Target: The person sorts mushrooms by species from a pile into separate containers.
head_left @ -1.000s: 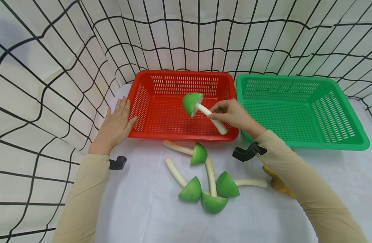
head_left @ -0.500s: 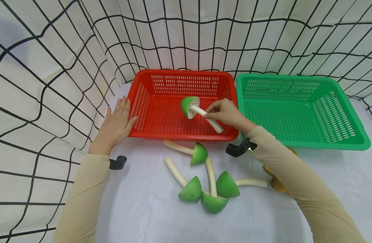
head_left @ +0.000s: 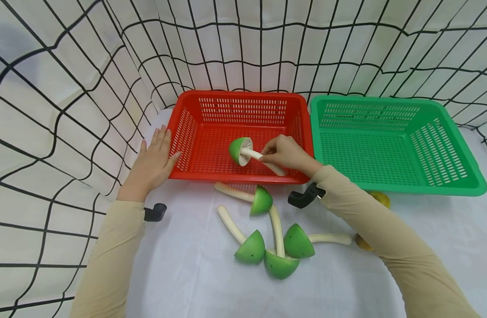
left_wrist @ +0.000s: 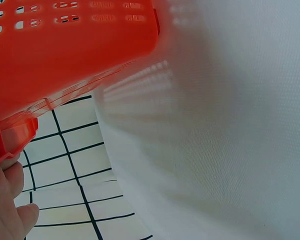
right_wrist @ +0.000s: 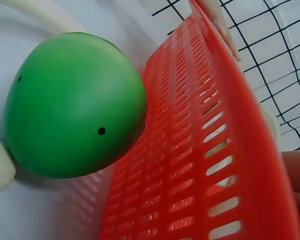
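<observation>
One green-capped mushroom (head_left: 249, 153) is pinched by its stem between the thumb and fingers of the right hand (head_left: 288, 153), inside the walls of the red basket (head_left: 211, 154); whether it touches the basket's floor I cannot tell. Its cap, a smooth bright-green half dome, sits to the left of the right fingertips, tipped on its side so that the pale, ribbed underside faces toward them. The stem is plain, creamy white and slightly curved, running from the cap to the fingers and past them, its bare end just below the hand, near the front wall. The left hand (head_left: 149, 165) lies well to the left of the right fingers, its own fingers extended along the outside of the basket's left end, with the thumb at the rim. Nearer the body than the right fingers, four more mushrooms (head_left: 282, 266) lie on the white cloth (head_left: 188, 260), outside the basket; they have the same green caps and pale stems, and the right wrist view shows small dark dots on one cap. To the right of the right fingers, the green basket (head_left: 363, 154) stands just beside the red one, and something yellow (head_left: 381, 199) shows partly hidden by the right forearm. Beyond both hands rises a black net (head_left: 261, 44) against white cloth.
</observation>
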Motion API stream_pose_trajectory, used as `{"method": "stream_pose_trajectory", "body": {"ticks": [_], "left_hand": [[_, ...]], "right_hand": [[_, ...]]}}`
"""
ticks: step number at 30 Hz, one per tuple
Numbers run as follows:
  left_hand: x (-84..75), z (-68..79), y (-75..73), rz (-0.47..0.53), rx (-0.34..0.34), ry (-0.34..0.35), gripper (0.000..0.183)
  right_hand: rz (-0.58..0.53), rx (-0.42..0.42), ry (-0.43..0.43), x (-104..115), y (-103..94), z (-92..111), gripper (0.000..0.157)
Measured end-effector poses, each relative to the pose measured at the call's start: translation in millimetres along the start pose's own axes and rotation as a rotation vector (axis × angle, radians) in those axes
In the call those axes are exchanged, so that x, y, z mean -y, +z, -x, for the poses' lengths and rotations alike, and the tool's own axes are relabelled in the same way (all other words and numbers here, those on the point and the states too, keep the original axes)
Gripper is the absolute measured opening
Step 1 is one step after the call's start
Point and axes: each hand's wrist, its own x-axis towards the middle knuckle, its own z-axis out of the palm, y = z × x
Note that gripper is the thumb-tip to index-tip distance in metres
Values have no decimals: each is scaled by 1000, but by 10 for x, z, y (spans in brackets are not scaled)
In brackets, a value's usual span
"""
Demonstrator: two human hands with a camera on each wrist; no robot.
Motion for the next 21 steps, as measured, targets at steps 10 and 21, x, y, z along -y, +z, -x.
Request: {"method": "stream_pose_trajectory", "body": {"ticks": [10, 21], "left_hand": [[5, -7, 2, 2, -2, 0, 69], [10, -6, 3, 1, -14, 3, 69]], "right_hand": [[51, 21, 14, 15, 32, -31, 17], [209, 33, 22, 34, 93, -13, 12]]}}
